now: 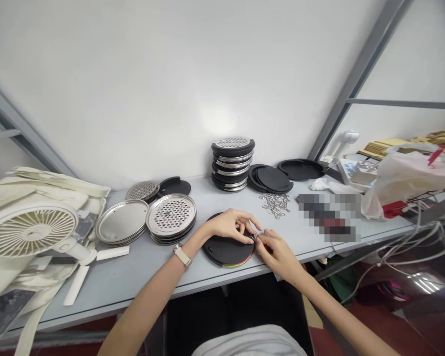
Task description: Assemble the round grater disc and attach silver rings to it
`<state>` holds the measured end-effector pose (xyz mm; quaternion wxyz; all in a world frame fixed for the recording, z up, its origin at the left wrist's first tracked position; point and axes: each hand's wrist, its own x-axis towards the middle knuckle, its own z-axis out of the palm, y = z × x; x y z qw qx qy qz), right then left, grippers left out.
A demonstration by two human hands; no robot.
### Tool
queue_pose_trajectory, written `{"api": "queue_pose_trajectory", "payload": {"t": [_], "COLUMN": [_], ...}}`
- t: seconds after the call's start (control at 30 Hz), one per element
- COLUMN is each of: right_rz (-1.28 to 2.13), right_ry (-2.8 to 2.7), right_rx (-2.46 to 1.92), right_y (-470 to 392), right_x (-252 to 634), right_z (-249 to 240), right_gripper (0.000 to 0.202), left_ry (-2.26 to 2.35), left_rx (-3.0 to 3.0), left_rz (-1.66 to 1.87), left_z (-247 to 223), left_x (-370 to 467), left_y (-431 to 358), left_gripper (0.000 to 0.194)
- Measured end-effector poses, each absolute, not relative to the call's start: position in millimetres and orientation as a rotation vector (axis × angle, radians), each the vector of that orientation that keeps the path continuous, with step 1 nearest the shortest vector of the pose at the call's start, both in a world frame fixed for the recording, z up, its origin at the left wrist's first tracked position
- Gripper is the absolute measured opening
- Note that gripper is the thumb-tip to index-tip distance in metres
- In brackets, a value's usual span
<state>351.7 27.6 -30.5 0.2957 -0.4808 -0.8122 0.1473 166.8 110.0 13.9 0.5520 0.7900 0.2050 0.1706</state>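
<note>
A round black disc (226, 249) with a raised rim lies flat before me, and a shiny coloured reflection runs along its near edge. My left hand (233, 225) reaches over the disc, thumb and index finger pinched at its right edge. Between the fingertips shows a small shiny metal piece (253, 238), its shape mostly hidden. From the other side, my right hand (278, 252) pinches at the same metal piece, just off the rim. Behind my hands lies a loose pile of small metal wire hooks (276, 205).
Perforated metal grater discs (171, 215) and plain metal discs (122, 221) are stacked on the left. A tall stack of black and metal discs (233, 165) stands near the wall, beside black discs (272, 179). A white fan (31, 232) and a plastic bag (408, 178) flank the workspace.
</note>
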Motion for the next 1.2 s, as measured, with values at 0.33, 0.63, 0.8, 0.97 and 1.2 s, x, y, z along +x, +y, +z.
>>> {"api": "queue_pose_trajectory", "payload": {"t": [0.33, 0.63, 0.8, 0.97, 1.2], "right_rz": [0.395, 0.403, 0.397, 0.386, 0.396], "right_ry": [-2.171, -2.165, -2.175, -2.176, -2.146], "right_rx": [-1.272, -1.264, -1.256, -1.259, -1.267], "right_y": [28.8, 29.3, 29.5, 29.3, 28.3], "right_x": [351.6, 351.7, 352.1, 351.8, 351.8], "right_z": [-32.0, -31.5, -32.0, -31.7, -30.8], "right_gripper": [0.035, 0.034, 0.034, 0.034, 0.036], "left_ry": [0.517, 0.525, 0.523, 0.486, 0.474], "left_rx": [1.848, 1.891, 1.940, 1.982, 2.061], "left_rz": [0.403, 0.364, 0.359, 0.367, 0.453], "left_z": [15.1, 14.9, 14.6, 14.2, 17.6], "left_x": [166.5, 167.6, 168.4, 167.4, 168.1], "left_y": [108.3, 108.9, 109.9, 109.3, 107.3], "left_gripper": [0.049, 0.046, 0.044, 0.039, 0.035]}}
